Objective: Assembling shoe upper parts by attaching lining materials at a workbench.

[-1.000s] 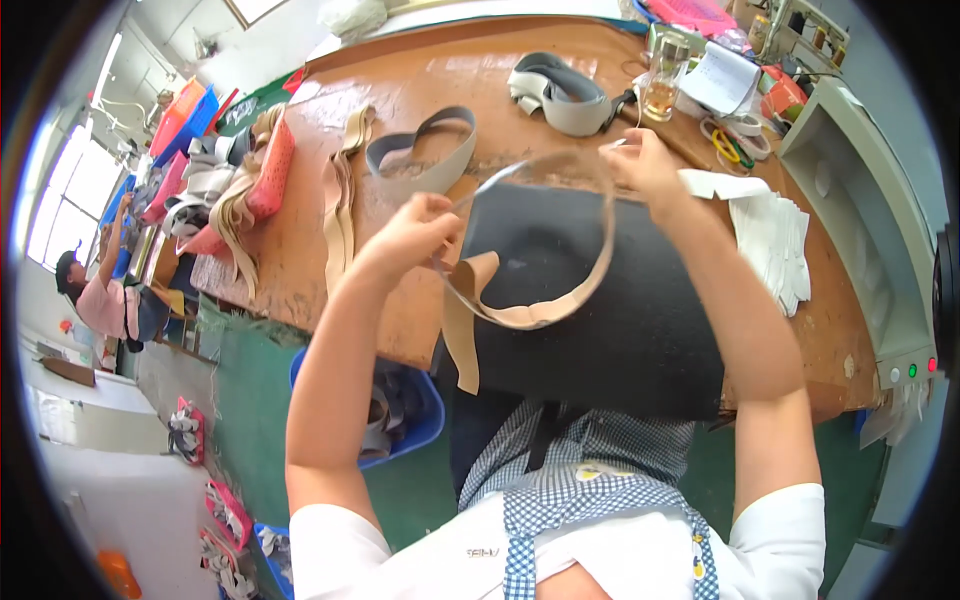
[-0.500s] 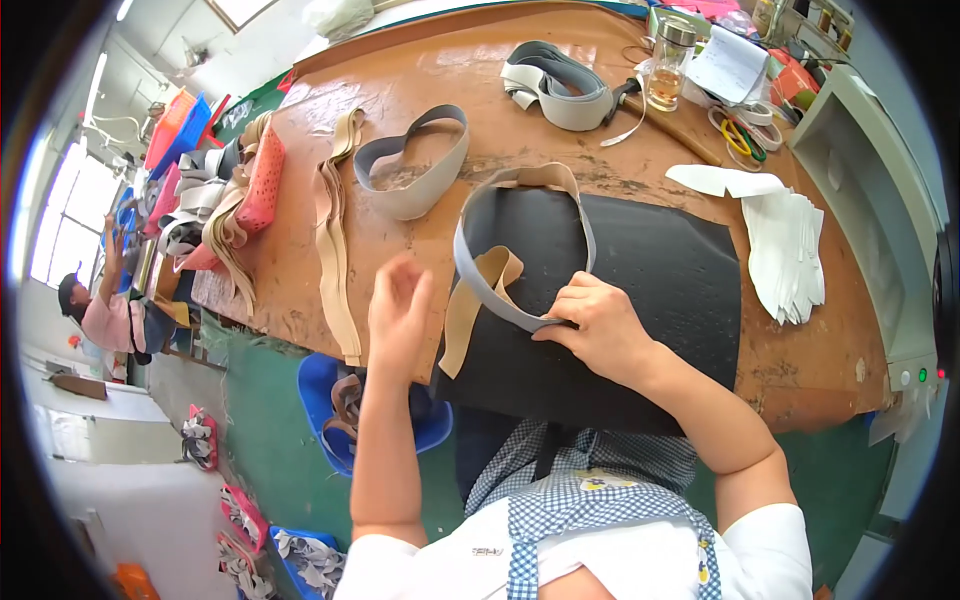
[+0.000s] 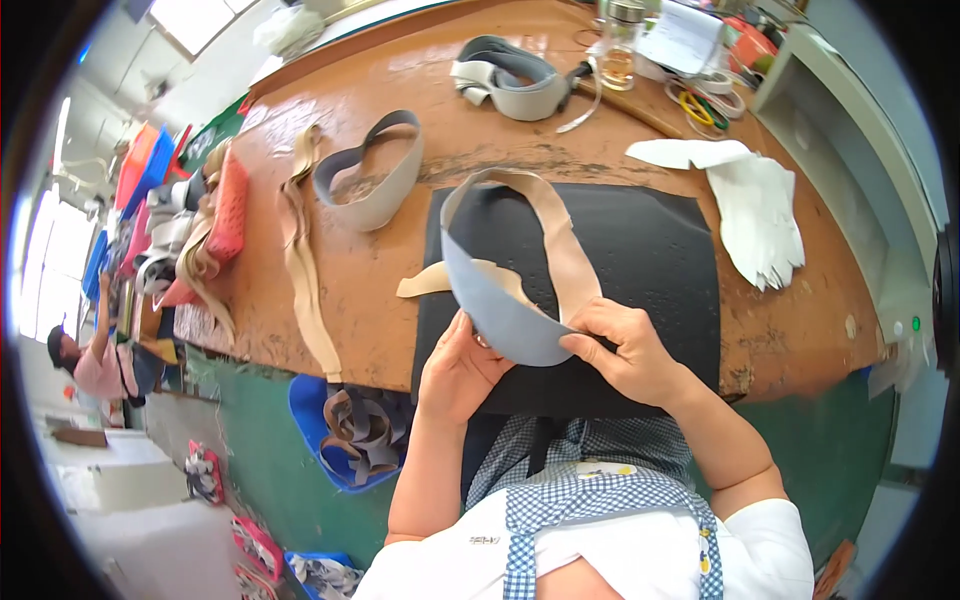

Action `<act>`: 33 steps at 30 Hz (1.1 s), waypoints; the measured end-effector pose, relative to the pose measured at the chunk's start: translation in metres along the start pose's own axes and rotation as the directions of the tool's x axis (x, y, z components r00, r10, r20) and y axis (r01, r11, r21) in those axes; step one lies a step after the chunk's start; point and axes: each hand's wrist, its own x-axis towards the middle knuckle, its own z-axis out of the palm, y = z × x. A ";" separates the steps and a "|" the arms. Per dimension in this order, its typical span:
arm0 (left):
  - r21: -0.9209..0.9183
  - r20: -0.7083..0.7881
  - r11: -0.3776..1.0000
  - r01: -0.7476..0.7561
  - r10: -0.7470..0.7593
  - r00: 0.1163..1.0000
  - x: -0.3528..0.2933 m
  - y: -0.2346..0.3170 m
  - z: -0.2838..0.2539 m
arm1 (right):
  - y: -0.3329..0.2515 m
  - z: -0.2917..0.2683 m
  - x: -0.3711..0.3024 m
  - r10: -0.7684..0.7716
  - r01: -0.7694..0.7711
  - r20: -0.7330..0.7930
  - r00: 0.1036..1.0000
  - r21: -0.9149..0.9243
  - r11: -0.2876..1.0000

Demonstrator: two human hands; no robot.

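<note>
A wide looped band (image 3: 515,335), blue-grey on one face and tan on the other, is held above a black mat (image 3: 670,260). My right hand (image 3: 630,350) pinches its near right part between thumb and fingers. At the near left edge my left hand (image 3: 462,368) grips the same band, its fingers partly hidden behind it. Inside and left of the loop runs a pale tan strip (image 3: 430,280); whether it is joined to the band is hidden. Another grey looped band (image 3: 385,200) stands on the table to the left.
Long tan strips (image 3: 300,250) lie left on the brown table (image 3: 370,290). White pieces (image 3: 760,220) lie right. Farther back are a rolled grey band (image 3: 525,95) and a glass jar (image 3: 618,60). A red basket (image 3: 230,205) and a blue bin (image 3: 310,435) hold more bands.
My left hand has moved right and taken hold of the band. The band is turned, showing more of its blue-grey face. The tan strip's loose end now points left. The view has shifted.
</note>
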 end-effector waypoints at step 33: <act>0.535 -0.068 0.834 -0.134 0.201 0.977 -0.021 0.002 0.000 | -0.005 0.024 -0.004 0.151 -0.146 -0.013 0.988 0.194 0.970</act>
